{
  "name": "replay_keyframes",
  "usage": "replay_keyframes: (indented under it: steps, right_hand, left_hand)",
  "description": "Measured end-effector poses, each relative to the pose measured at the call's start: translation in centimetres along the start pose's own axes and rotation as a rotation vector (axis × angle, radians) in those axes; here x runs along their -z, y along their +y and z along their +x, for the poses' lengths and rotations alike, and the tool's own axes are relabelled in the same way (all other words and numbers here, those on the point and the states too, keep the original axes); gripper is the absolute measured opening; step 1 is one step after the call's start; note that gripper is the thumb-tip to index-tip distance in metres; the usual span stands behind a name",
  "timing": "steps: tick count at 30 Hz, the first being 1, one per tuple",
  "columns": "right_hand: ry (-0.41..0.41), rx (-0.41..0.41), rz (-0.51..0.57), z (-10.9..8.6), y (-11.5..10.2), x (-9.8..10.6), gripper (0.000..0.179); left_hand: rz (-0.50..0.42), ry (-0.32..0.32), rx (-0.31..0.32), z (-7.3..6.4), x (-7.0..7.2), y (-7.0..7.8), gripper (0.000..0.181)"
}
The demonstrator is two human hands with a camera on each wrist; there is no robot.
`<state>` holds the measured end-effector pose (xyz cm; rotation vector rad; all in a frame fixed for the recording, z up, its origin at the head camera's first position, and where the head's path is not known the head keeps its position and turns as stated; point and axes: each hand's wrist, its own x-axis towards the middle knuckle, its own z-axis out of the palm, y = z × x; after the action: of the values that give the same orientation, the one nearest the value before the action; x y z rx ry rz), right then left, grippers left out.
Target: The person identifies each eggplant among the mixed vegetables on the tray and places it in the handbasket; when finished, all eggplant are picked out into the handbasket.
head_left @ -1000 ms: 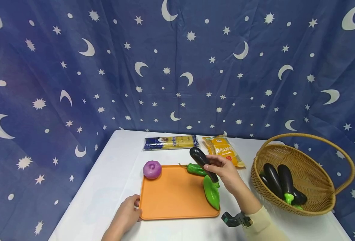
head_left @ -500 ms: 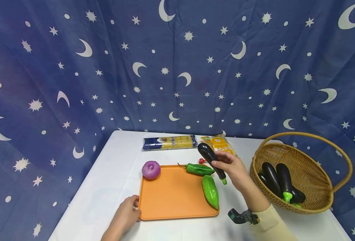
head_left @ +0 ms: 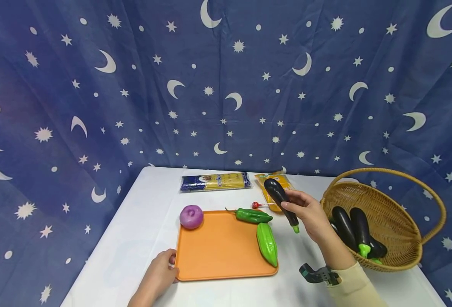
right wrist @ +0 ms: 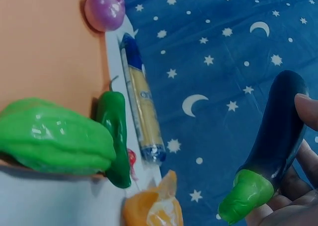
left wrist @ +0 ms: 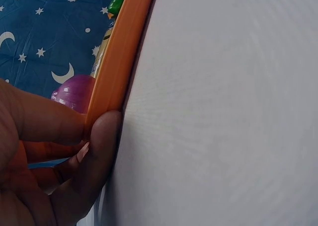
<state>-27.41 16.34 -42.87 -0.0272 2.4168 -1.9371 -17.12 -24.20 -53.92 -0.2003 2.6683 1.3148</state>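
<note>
My right hand (head_left: 312, 215) holds a dark eggplant (head_left: 281, 198) with a green stem end in the air, just right of the orange tray (head_left: 218, 251). The right wrist view shows the thumb and fingers round the eggplant (right wrist: 278, 126). At the tray's left side, near its front corner, my left hand (head_left: 158, 270) pinches the rim (left wrist: 117, 62) between thumb and fingers. On the tray lie a purple onion (head_left: 191, 216) at the back left corner, a green pepper (head_left: 253, 215) along the back edge and a lighter green ridged vegetable (head_left: 267, 244) along the right edge.
A wicker basket (head_left: 387, 213) with several eggplants (head_left: 360, 226) stands at the right, its handle arching up. Behind the tray are a pasta packet (head_left: 216, 181), a yellow-orange bag (head_left: 266, 194) and a red lollipop (head_left: 255, 205). A starry blue curtain hangs behind the white table.
My right hand has carried the eggplant rightward, from over the tray's right edge to beside it, toward the basket. The lollipop has come into sight. My left hand stays at the tray's rim.
</note>
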Motion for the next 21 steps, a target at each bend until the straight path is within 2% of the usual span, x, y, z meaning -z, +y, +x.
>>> replay_keyframes:
  steps: [7,21]
  right_hand:
    - [0.059,-0.016,0.007,0.1,0.0,1.2,0.063]
    - [0.097,-0.068,-0.045,-0.4,0.1,3.9,0.072]
  left_hand:
    - [-0.002,0.0,0.001,-0.1,0.0,0.0,0.055]
    - [-0.01,-0.006,-0.008,-0.1,0.1,0.0,0.056]
